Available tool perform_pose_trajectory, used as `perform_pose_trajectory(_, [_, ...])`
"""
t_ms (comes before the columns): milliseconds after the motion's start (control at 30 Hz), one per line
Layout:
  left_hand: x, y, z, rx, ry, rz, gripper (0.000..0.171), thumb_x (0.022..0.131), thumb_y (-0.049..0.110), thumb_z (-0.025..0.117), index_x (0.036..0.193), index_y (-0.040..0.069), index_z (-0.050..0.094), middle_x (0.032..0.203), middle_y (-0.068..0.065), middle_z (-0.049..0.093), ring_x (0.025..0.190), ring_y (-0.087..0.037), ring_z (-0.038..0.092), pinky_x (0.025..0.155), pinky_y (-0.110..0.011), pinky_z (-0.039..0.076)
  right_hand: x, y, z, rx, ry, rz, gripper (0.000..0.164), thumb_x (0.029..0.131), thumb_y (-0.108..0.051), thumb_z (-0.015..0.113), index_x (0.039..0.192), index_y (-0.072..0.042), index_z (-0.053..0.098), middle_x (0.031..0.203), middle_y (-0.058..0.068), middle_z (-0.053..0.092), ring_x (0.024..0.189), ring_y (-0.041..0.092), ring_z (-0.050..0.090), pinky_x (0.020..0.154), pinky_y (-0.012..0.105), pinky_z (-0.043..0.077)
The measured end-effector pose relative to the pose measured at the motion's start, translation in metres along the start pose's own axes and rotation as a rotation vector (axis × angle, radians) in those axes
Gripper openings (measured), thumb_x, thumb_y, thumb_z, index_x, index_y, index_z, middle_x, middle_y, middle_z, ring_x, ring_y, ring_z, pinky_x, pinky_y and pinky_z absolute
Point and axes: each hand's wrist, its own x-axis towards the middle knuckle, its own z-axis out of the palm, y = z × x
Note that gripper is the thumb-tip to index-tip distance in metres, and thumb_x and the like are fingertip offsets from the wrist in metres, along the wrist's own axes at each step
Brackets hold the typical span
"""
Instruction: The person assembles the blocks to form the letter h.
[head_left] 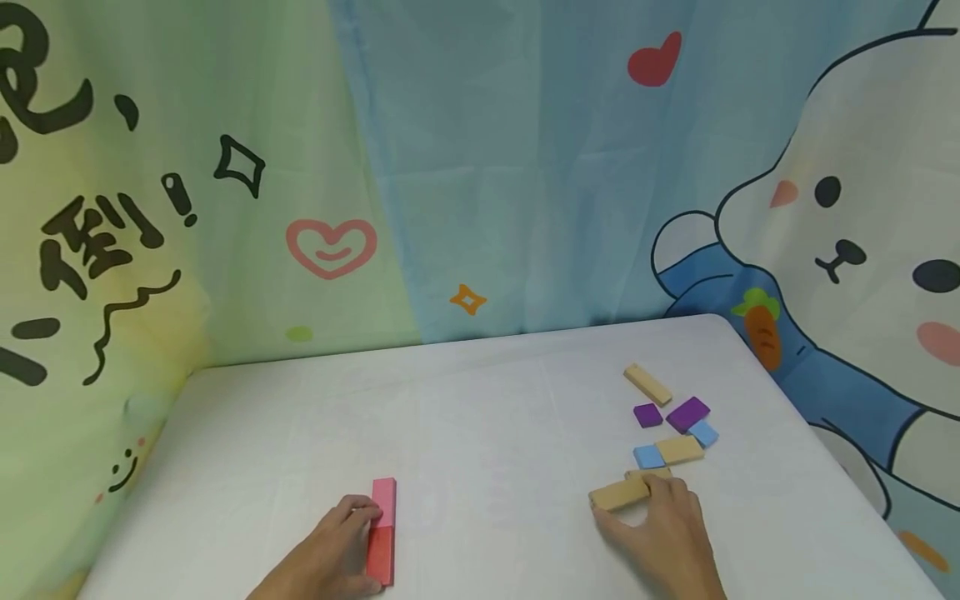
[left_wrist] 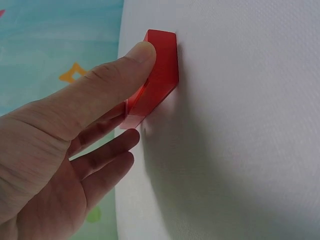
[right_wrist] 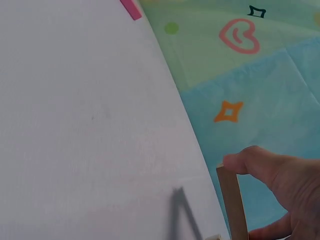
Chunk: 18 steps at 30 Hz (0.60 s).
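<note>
On the left of the white table, my left hand (head_left: 330,550) grips a red block (head_left: 380,557) and a pink block (head_left: 384,502) lying end to end. Its thumb presses against the red block (left_wrist: 162,62) in the left wrist view, while the index fingertip lies by the pink one. My right hand (head_left: 663,533) pinches a plain wooden block (head_left: 618,494) by its ends, thumb at one and fingers at the other. That wooden block (right_wrist: 232,202) looks raised off the cloth in the right wrist view. Another wooden block (head_left: 637,474) shows partly behind it.
Beyond the right hand lie a light blue block (head_left: 648,457) beside a wooden block (head_left: 679,450), a second blue block (head_left: 703,433), two purple blocks (head_left: 687,414) and a farther wooden block (head_left: 647,384). A printed curtain (head_left: 487,167) hangs behind the table (head_left: 480,433).
</note>
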Motion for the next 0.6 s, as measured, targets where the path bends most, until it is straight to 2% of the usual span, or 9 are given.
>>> perform_pose_trajectory(100, [0.000, 0.001, 0.000, 0.002, -0.012, -0.020, 0.074, 0.070, 0.038, 0.085, 0.129, 0.008, 0.052, 0.129, -0.001, 0.048, 0.114, -0.022, 0.048, 0.086, -0.029, 0.057, -0.002, -0.009, 0.006, 0.008, 0.030, -0.104, 0.096, 0.073, -0.064, 0.072, 0.131, 0.008, 0.047, 0.126, 0.026, 0.048, 0.114, 0.040, 0.047, 0.099, 0.060, 0.042])
perform_pose_trajectory(233, [0.002, 0.002, -0.002, -0.012, -0.042, -0.055, 0.076, 0.069, 0.038, 0.086, 0.130, 0.008, 0.052, 0.130, -0.003, 0.048, 0.115, -0.023, 0.047, 0.086, -0.037, 0.058, -0.002, -0.030, 0.015, 0.007, 0.090, -0.267, 0.088, 0.072, -0.053, 0.078, 0.128, 0.009, 0.051, 0.119, 0.024, 0.053, 0.110, 0.036, 0.051, 0.096, 0.055, 0.047])
perform_pose_trajectory(400, [0.001, 0.000, -0.001, -0.024, -0.036, -0.030, 0.072, 0.072, 0.037, 0.084, 0.131, 0.010, 0.051, 0.131, -0.001, 0.048, 0.116, -0.022, 0.047, 0.087, -0.033, 0.057, 0.004, -0.069, 0.031, 0.039, 0.137, -0.434, 0.079, 0.069, -0.038, 0.085, 0.124, 0.010, 0.055, 0.115, 0.021, 0.054, 0.102, 0.030, 0.057, 0.090, 0.046, 0.053])
perform_pose_trajectory(467, [0.001, -0.001, -0.001, -0.025, -0.033, -0.019, 0.072, 0.072, 0.037, 0.083, 0.131, 0.011, 0.051, 0.131, 0.000, 0.047, 0.116, -0.022, 0.048, 0.088, -0.031, 0.056, 0.008, -0.086, 0.038, 0.076, 0.131, -0.512, 0.079, 0.067, -0.032, 0.087, 0.125, 0.011, 0.054, 0.115, 0.020, 0.053, 0.100, 0.028, 0.058, 0.089, 0.043, 0.054])
perform_pose_trajectory(600, [0.001, -0.001, -0.001, -0.023, -0.022, -0.009, 0.072, 0.072, 0.038, 0.083, 0.130, 0.010, 0.052, 0.130, 0.002, 0.047, 0.116, -0.022, 0.048, 0.089, -0.028, 0.055, 0.015, -0.118, 0.050, 0.154, 0.038, -0.632, 0.081, 0.068, -0.024, 0.087, 0.130, 0.013, 0.049, 0.119, 0.018, 0.050, 0.099, 0.022, 0.056, 0.088, 0.038, 0.054])
